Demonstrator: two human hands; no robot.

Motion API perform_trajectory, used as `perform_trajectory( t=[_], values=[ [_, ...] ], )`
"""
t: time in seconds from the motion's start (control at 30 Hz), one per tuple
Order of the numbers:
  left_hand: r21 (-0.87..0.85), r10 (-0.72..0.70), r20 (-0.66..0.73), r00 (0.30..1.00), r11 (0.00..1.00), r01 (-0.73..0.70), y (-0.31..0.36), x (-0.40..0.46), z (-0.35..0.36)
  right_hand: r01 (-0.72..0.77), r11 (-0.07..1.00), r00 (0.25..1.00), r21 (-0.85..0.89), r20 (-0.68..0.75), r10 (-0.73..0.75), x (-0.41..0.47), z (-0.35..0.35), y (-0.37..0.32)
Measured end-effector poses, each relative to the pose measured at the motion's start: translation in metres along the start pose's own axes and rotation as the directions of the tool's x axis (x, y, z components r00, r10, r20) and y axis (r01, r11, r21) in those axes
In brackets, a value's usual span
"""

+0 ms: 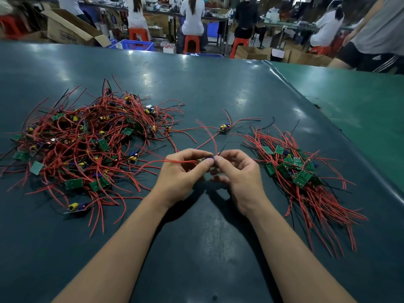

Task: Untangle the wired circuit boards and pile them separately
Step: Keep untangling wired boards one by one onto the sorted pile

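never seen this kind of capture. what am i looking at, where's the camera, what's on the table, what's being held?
There is no robot here: a person works with two bare hands, and the single picture comes from a wide-angle camera worn on their head, looking forward and down. That is why both forearms enter from the bottom edge.

The dark green table holds two groups of small circuit boards with red and black wires. On the person's left is a big tangled heap. On their right is a tidier pile with the boards together and the wires fanned out the same way. One loose board lies between them, farther back.

The left hand and right hand meet in the middle, fingers pinching one small held board, its red wires trailing off. Other workers sit at benches behind.
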State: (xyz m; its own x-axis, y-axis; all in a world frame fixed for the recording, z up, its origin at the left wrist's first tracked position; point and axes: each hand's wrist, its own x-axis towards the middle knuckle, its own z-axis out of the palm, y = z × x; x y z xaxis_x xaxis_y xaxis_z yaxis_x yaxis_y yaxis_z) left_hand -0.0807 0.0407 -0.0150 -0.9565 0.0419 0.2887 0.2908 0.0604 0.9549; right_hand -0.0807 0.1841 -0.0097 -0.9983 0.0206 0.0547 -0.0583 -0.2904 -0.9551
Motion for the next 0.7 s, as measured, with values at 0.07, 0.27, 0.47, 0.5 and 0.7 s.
perform_trajectory(
  t=[0.07, 0.27, 0.47, 0.5, 0.7],
  values=[
    [-0.013, -0.001, 0.005, 1.0, 1.0, 0.001, 0.0019, -0.0001, -0.0004, -0.03, 0.999, 1.0, 0.036, 0.003, 0.03, 0.0013, -0.0016, 0.0001],
    [-0.052, 0.007, 0.099, 0.995, 0.999, -0.002, 0.0064, -0.002, -0.0037, -0.111, 0.991, 0.991, 0.072, 0.084, 0.105, 0.0019, -0.0065, -0.0022],
    [-0.016, -0.06, 0.006, 0.998, 0.998, 0.061, 0.0018, 0.0005, -0.0025, 0.037, 0.998, 0.993, 0.06, -0.117, -0.029, -0.0004, -0.0043, 0.0031],
    [-0.004, -0.059, -0.016, 0.998, 0.998, 0.058, 0.0015, 0.0009, -0.0024, 0.049, 0.998, 0.99, 0.048, -0.135, -0.042, -0.0006, -0.0041, 0.0042],
    [-0.008, -0.049, 0.061, 0.997, 0.999, 0.05, 0.0029, 0.0008, -0.0031, 0.023, 1.0, 1.0, -0.014, -0.02, -0.023, -0.0032, -0.0033, 0.0055]
  ],
)
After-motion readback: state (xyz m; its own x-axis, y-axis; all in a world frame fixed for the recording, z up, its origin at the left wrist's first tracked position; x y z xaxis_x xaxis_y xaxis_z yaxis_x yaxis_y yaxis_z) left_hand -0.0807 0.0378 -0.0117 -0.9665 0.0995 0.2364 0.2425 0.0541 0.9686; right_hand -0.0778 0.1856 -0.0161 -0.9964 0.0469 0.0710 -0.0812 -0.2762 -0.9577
